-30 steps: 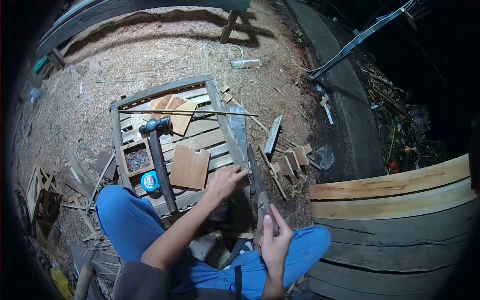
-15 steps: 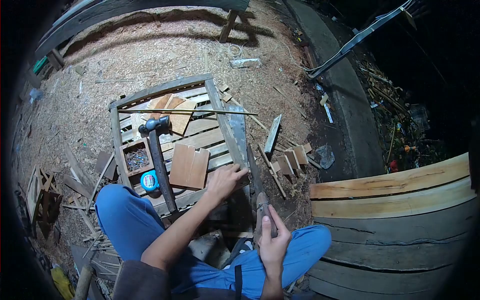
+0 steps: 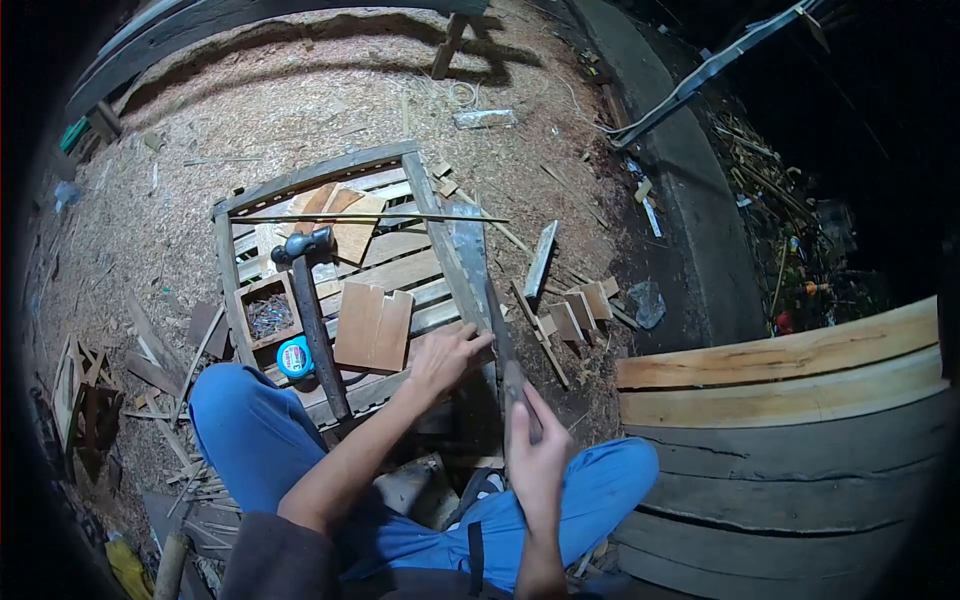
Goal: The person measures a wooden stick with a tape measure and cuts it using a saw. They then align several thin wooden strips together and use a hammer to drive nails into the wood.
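Note:
My right hand (image 3: 540, 450) is wrapped round the worn handle (image 3: 516, 385) of what looks like a handsaw, its long dark blade (image 3: 502, 325) pointing away from me and seen nearly edge-on. Beside the blade, my left hand (image 3: 445, 357) presses down at the right edge of the slatted wooden table (image 3: 445, 255), fingers bent together; I cannot tell what lies under them. Left of that hand lie a brown wooden board (image 3: 373, 327) with a notched top edge, a hammer (image 3: 318, 330), a blue tape measure (image 3: 295, 357) and a wooden box of nails (image 3: 268, 313).
A thin stick (image 3: 370, 217) crosses the far part of the table over several wood pieces (image 3: 355, 235). Small wood blocks (image 3: 580, 310) and a plank (image 3: 541, 260) stand on the shavings-covered ground to the right. Long planks (image 3: 780, 370) lie at the lower right.
My right hand has pushed the handsaw forward, away from me, and its handle is now closer to my left hand. The left hand stays at the table edge; the view has shifted slightly.

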The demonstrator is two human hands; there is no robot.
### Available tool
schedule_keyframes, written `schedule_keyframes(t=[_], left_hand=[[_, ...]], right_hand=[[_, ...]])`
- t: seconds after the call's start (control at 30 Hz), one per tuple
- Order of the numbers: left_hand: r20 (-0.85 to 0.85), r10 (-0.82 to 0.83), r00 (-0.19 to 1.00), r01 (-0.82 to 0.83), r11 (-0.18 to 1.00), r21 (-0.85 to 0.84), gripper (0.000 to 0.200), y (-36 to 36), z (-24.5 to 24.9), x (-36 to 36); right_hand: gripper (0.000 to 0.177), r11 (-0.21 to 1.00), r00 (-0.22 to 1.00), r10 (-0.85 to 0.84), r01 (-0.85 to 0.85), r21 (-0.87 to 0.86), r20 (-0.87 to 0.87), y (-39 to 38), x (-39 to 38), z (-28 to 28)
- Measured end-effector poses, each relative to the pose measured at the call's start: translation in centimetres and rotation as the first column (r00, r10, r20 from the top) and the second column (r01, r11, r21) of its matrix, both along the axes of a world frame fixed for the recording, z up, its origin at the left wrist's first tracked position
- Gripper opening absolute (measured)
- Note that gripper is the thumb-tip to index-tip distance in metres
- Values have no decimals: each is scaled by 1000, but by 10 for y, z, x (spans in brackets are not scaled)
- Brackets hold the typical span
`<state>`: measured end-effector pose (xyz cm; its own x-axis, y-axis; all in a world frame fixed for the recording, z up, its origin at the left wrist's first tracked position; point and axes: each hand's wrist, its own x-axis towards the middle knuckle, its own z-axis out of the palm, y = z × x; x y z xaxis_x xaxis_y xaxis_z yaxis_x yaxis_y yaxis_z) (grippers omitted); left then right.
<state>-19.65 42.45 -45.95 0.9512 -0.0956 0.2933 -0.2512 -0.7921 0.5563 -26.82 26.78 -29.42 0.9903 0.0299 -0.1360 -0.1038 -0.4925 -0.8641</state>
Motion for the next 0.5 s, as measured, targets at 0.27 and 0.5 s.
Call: schedule_keyframes(t=[0.27,0.5], left_hand=[[-31,13,999,-12,1000,23,35,2,1,0],[9,21,1000,-21,1000,13,37,4,0,0]], right_hand=[[41,999,998,-39,40,-25,40,-8,-22,-2],[40,998,997,-67,67,17,-24,-13,-26,3]])
